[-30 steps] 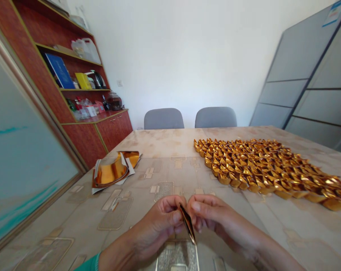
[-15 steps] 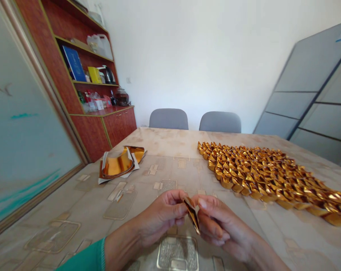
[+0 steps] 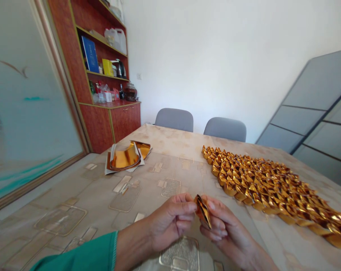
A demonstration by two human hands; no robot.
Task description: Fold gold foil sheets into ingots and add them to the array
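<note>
Item: small folded piece of shiny gold foil paper (image 3: pixel 203 211), held just above the near edge of the desk, between both hands. Judged very light, thin and springy; creases sharply, tears or dents under pressure, glossy face likely slippery. Best taken at the folded edges and corners, not on the flat faces.

Left hand (image 3: pixel 170 220): thumb and fingers pinched together on the piece's left side; teal sleeve at the wrist.

Right hand (image 3: pixel 224 229): grip closed on the piece's right side, fingers beneath it.

Desk with beige patterned cover (image 3: pixel 74 210): carries all items.

Large spread of finished gold foil ingot shapes (image 3: pixel 269 184): right, near.

Stack of flat gold foil sheets (image 3: pixel 126 158): far left, well apart.
</note>
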